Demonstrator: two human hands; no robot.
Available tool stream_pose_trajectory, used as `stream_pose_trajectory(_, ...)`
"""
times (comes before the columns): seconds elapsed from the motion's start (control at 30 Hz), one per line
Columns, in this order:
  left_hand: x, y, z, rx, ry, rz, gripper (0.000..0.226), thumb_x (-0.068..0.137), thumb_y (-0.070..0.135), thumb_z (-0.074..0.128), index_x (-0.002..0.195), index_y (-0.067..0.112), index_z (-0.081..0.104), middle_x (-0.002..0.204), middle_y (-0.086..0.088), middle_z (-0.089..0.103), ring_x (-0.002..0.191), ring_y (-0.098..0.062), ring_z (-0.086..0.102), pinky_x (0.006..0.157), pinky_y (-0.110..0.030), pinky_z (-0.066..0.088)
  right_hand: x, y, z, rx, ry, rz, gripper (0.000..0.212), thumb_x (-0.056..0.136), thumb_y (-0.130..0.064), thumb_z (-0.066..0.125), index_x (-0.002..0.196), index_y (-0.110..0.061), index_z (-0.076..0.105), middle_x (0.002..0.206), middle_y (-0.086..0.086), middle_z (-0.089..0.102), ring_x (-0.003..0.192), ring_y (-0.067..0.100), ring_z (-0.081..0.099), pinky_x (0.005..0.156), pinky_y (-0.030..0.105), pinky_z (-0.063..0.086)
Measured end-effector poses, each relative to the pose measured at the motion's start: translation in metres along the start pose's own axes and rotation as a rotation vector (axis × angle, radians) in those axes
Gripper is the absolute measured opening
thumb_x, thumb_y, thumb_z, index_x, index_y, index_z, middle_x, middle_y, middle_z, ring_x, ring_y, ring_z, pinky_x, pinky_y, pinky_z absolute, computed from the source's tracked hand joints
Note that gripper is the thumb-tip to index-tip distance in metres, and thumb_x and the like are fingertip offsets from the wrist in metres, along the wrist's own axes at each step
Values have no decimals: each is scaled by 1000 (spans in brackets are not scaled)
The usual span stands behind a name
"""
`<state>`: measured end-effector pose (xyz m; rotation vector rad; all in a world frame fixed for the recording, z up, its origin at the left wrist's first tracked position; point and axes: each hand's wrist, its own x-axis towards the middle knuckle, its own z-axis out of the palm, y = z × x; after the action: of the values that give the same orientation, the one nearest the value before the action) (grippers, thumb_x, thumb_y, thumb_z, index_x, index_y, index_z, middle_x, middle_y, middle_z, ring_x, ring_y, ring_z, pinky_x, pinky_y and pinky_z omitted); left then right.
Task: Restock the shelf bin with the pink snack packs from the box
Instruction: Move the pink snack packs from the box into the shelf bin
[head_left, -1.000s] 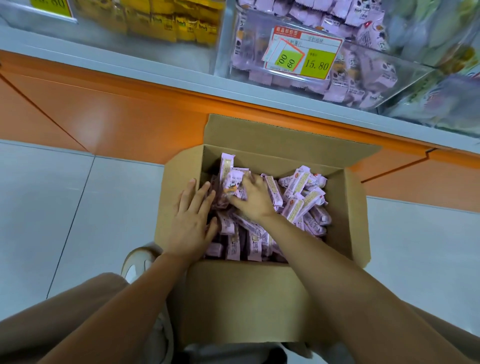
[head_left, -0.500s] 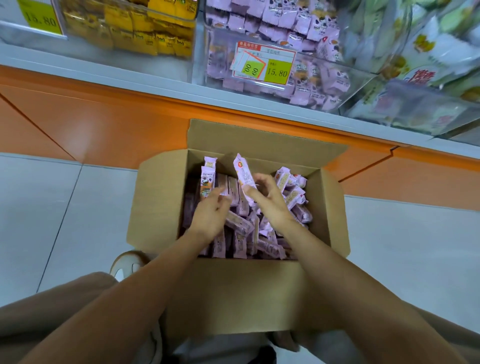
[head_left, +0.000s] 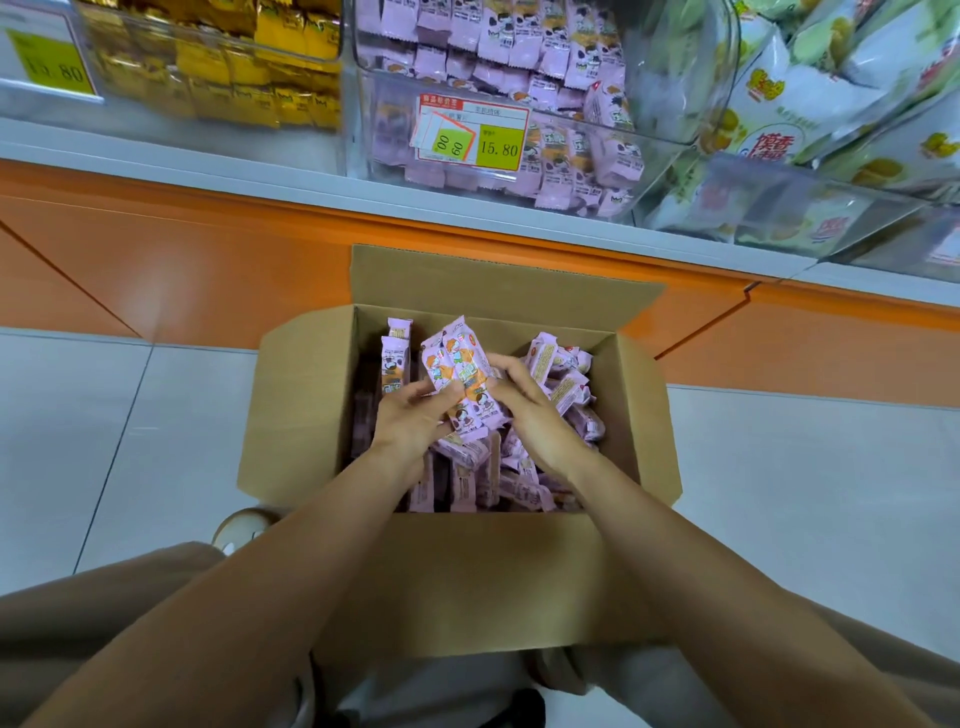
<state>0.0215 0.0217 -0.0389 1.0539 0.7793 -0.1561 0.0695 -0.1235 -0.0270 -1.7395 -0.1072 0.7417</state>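
Observation:
An open cardboard box (head_left: 291, 415) stands on the floor, holding several pink snack packs (head_left: 566, 395). Above its middle, my left hand (head_left: 410, 421) and my right hand (head_left: 524, 410) together grip a small bunch of pink snack packs (head_left: 457, 369), lifted a little over the rest. The clear shelf bin (head_left: 649, 150) with the same pink packs and a price tag sits on the shelf straight above the box.
A bin of yellow packs (head_left: 218, 67) stands left of the pink bin and bins of green and white bags (head_left: 810, 104) stand right of it. An orange shelf base (head_left: 182, 260) runs behind the box. A shoe (head_left: 239, 525) shows at the box's left front corner.
Both hands have gathered packs from the pile and raised them together above the box. The view has tilted up, showing more of the shelf bins.

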Motion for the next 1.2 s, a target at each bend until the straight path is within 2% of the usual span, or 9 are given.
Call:
stream_pose_trajectory(0.2,4,-14,4,-7,-1,8,40,83,19,75,116,7,55,95,1,71,85,-14,68,73,-29,52,4,5,0,-22,22,25,32,101,-18,44,131,-22,56,140,6,46,131,13,43,115,30,29)
stream_pose_trajectory(0.37,9,-20,4,40,-56,20,32,83,19,75,112,7,66,104,-9,73,93,-22,71,84,-37,56,-2,14,-8,-72,46,-3,33,99,-14,50,131,-16,55,112,7,60,108,7,56,102,21,41)
stream_pose_trajectory(0.5,14,-20,4,110,-93,16,27,84,14,73,109,5,69,101,-10,73,79,-15,73,61,-23,56,10,24,-27,-168,81,-12,34,95,-15,57,130,-16,56,104,0,61,99,5,59,88,11,43)
stream_pose_trajectory(0.63,24,-25,0,125,-84,-29,19,85,12,72,103,6,69,104,-13,73,92,-28,71,80,-43,59,51,42,-52,-311,299,98,42,96,-28,54,138,-23,50,116,7,38,91,15,50,88,26,40)
stream_pose_trajectory(0.73,29,-29,-2,110,-67,-59,21,85,10,72,104,2,69,103,-16,73,96,-34,70,87,-55,54,73,50,-55,-463,308,245,49,94,-34,57,140,-18,48,130,15,42,123,31,44,107,41,37)
stream_pose_trajectory(0.8,32,-28,-3,140,-46,-30,21,85,10,72,103,1,69,102,-13,73,91,-27,71,85,-47,57,80,53,-54,-435,425,161,39,88,-25,66,124,-9,62,95,5,57,114,34,51,99,47,44)
stream_pose_trajectory(0.9,33,-27,0,163,-24,9,17,84,10,72,100,3,70,100,-10,74,84,-17,71,81,-34,59,74,54,-56,-302,543,35,19,80,-6,74,98,0,70,73,10,60,76,26,56,77,37,52)
stream_pose_trajectory(1.03,33,-23,3,217,-30,23,8,84,15,73,90,10,70,90,-1,74,89,-18,70,90,-40,55,63,46,-59,-266,600,-92,17,79,0,74,91,-3,62,84,6,59,76,17,55,67,7,43)
stream_pose_trajectory(1.2,26,-20,2,259,1,52,35,81,21,76,100,-6,66,98,-17,72,94,-32,69,91,-49,54,59,35,-55,-189,442,0,24,85,2,66,106,-3,54,86,-1,51,82,21,50,78,25,49)
